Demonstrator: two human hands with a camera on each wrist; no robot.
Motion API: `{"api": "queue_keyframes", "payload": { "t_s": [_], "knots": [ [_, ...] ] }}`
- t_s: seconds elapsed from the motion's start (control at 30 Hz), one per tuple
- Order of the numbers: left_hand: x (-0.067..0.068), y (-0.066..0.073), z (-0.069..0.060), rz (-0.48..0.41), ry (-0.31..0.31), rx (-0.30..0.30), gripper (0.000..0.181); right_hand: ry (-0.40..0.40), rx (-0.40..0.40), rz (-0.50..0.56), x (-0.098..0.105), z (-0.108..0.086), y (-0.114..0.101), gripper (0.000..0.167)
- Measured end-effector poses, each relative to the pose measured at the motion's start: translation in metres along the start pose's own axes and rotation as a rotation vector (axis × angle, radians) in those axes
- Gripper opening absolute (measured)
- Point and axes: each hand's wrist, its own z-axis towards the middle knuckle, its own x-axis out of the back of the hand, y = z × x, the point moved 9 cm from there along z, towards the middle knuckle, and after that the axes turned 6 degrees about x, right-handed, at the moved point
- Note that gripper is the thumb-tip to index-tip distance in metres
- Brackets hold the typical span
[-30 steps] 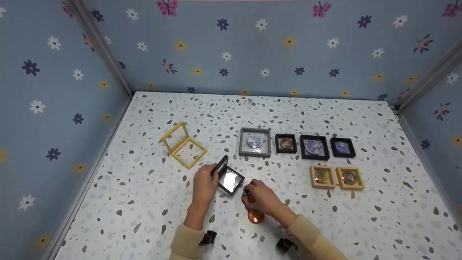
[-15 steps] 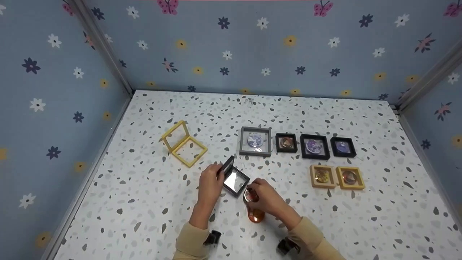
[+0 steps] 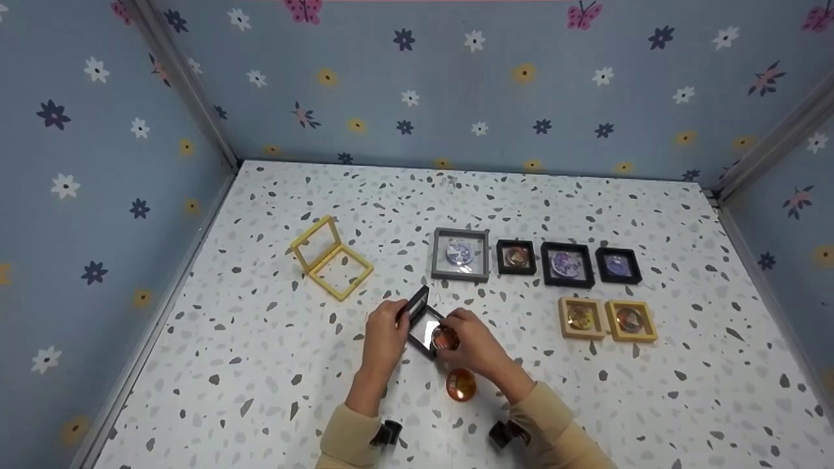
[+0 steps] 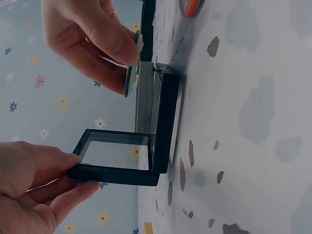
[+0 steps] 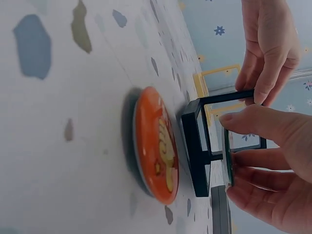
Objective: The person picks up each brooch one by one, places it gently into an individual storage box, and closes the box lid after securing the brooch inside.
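Note:
My left hand [image 3: 384, 332] pinches the raised lid of a small black display frame [image 4: 167, 122], whose two halves stand hinged apart on the table. Between the thumb and fingers of my right hand [image 3: 481, 342] is a round reddish-brown badge [image 3: 445, 338], held by its rim at the right side of the frame's lower half. Seen edge-on in the right wrist view, that held badge [image 5: 227, 156] is tilted up from the table. A second round badge [image 5: 163, 146], glossy orange with a yellow picture, lies on the table nearer to me.
An open yellow frame [image 3: 340, 272] stands at the left. Toward the back right are a grey frame [image 3: 460, 279] and several black ones, each with a round badge inside. A beige frame [image 3: 582, 337] and a yellow-edged frame [image 3: 632, 339] sit before them. Patterned walls enclose the table.
My right hand has brought the held badge up and over the edge of the black frame, away from the orange badge. The left hand and frame have shifted slightly right.

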Motion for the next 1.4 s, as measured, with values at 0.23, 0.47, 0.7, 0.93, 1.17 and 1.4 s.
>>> {"api": "queue_keyframes", "payload": {
  "t_s": [0.23,0.47,0.7,0.93,1.17,1.4],
  "knots": [
    [0.000,-0.001,-0.002,0.004,-0.008,0.004,0.014,0.015,0.018,-0.016,-0.002,0.013,-0.001,0.042],
    [0.000,-0.003,-0.004,-0.012,-0.013,0.006,0.014,0.002,0.021,-0.043,-0.007,0.023,-0.002,0.040],
    [0.000,-0.002,-0.004,-0.014,-0.012,0.006,0.013,-0.028,0.017,-0.053,-0.015,0.027,0.001,0.039],
    [-0.001,-0.002,-0.005,-0.017,-0.018,0.015,0.012,-0.038,0.013,-0.066,-0.020,0.028,0.002,0.034],
    [0.000,-0.003,-0.005,-0.019,-0.011,0.016,0.012,-0.050,-0.001,-0.110,-0.023,0.029,0.003,0.030],
    [-0.001,-0.004,-0.005,-0.005,-0.023,0.038,0.012,-0.056,0.016,-0.120,-0.025,0.027,0.003,0.037]
  ]
}}
